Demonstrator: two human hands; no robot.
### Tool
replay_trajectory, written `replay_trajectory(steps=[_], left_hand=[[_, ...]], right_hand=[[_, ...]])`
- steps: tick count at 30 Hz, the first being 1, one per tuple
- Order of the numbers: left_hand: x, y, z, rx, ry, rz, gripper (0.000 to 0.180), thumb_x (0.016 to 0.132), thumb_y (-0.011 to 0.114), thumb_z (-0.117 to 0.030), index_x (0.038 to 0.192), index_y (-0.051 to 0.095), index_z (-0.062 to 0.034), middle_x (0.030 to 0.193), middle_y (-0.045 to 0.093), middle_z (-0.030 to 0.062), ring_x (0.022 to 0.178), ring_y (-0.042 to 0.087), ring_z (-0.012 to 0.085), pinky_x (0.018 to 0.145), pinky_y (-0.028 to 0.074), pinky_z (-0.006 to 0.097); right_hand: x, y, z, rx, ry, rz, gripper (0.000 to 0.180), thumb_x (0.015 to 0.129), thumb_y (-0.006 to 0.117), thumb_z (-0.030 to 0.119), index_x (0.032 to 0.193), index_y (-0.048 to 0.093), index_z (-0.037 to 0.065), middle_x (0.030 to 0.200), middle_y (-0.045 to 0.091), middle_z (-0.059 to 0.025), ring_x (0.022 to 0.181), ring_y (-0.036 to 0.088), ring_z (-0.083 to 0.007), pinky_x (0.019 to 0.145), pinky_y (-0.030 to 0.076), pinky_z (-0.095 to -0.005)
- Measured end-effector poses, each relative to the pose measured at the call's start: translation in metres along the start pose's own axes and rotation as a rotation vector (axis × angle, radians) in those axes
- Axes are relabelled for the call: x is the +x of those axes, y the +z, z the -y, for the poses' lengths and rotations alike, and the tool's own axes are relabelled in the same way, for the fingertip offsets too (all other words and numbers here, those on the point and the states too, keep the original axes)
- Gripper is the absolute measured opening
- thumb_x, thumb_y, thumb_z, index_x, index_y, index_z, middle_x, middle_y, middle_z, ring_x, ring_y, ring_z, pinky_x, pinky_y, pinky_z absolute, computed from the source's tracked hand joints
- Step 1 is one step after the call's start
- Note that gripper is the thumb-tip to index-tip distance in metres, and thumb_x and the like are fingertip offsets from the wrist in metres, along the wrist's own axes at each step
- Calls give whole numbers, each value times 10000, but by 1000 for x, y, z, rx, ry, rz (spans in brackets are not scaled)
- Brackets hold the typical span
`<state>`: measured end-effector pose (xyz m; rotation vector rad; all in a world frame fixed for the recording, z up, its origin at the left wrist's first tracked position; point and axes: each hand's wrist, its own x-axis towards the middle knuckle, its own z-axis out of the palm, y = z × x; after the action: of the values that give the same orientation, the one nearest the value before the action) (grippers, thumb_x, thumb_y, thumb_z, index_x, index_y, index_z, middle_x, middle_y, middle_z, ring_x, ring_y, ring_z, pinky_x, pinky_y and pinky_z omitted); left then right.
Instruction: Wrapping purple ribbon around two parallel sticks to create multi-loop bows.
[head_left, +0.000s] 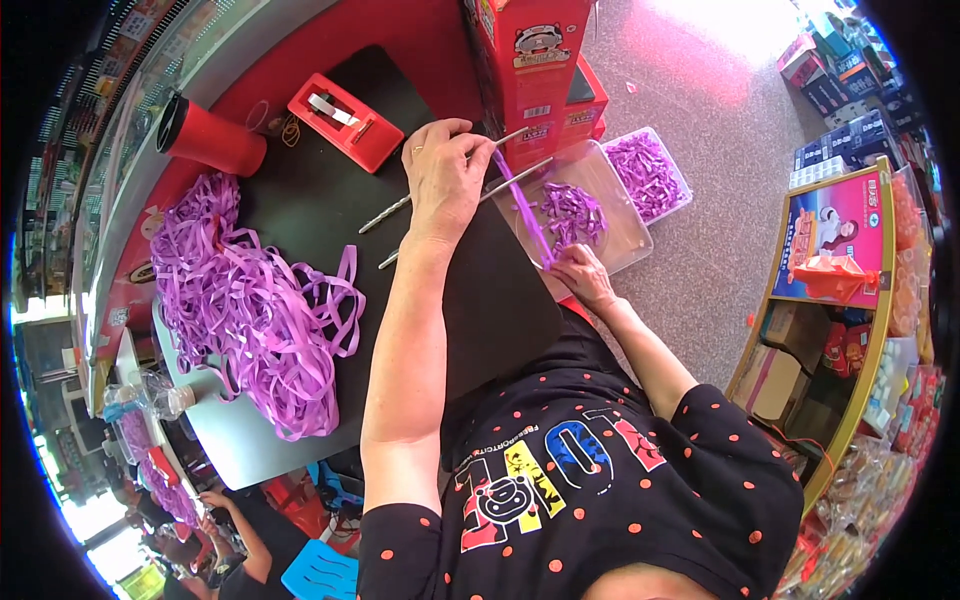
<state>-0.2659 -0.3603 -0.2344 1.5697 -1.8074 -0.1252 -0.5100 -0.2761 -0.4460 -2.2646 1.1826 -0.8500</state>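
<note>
My left hand [445, 175] is closed on a thin metal rod [383, 215], gripping it over the black tabletop [470, 320]. A taut strip of purple ribbon [527, 212] runs from beside its fingertips down to my right hand [583, 277], which pinches the lower end. A second metal rod [518, 174] lies below the first, partly hidden by my left wrist. Under the ribbon, a clear plastic bin [632, 252] holds a heap of short purple ribbon pieces [572, 213]. To the left spreads a large tangled pile of purple ribbon [250, 310].
Another clear box [684, 196] full of purple pieces stands beyond the bin. A red case [345, 122] and a red tumbler [215, 138] sit at the table's far side. Red cartons [530, 70] rise behind. Shelving [865, 400] stands right; other people work lower left.
</note>
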Motion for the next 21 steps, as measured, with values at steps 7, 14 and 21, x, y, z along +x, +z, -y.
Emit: replay_trajectory(steps=[7,14,21], left_hand=[[0,-2,1,45,8,22,176,832,654,-239,891,723,-89,1099,619,66,1107,504,272,977,350,392],[0,-2,-1,-11,-15,-30,156,810,668,-206,920,710,-104,1095,621,65,1100,507,270,974,351,390],[2,-6,-1,-133,-49,69,140,811,667,-178,925,691,-102,1022,643,55,1049,512,254,965,351,384]], right_hand=[[-42,-44,37,5,-111,-2,181,709,759,142,856,692,62,967,595,-74,883,568,-255,784,474,-370],[-49,-93,99,100,-342,47,216,706,736,54,902,645,53,1086,625,-72,867,608,-236,754,501,-339],[-50,-94,102,156,-347,82,265,728,727,59,979,645,36,998,653,-78,802,616,-233,717,495,-336]])
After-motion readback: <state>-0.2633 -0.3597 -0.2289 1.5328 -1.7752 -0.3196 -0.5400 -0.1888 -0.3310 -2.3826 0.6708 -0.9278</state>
